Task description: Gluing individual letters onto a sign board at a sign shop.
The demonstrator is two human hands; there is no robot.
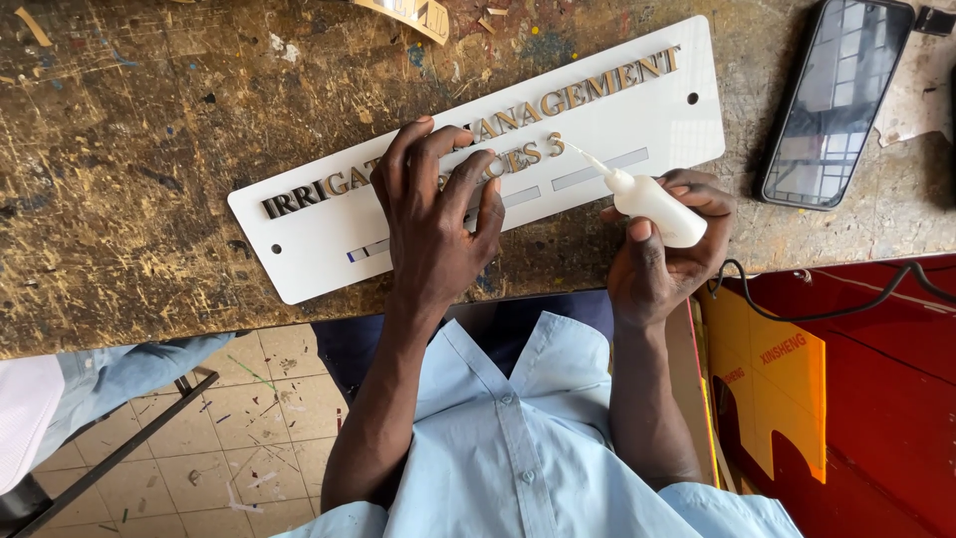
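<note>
A long white sign plate point(637, 115) with raised gold letters lies slanted on the worn wooden workbench point(129, 169). My left hand point(433, 214) presses flat on the plate's middle, fingers spread over some of the letters. My right hand point(667, 254) grips a small white glue bottle point(652, 204). The bottle's thin nozzle points left at the end of the lower row of letters. Two grey strips lie on the plate below the letters.
A dark phone point(832, 100) lies on the bench at the upper right. A black cable point(797, 314) runs over a red surface with a yellow cut sheet point(772, 389) at the right. Another person's jeans-clad leg point(110, 374) shows at the lower left over a tiled floor.
</note>
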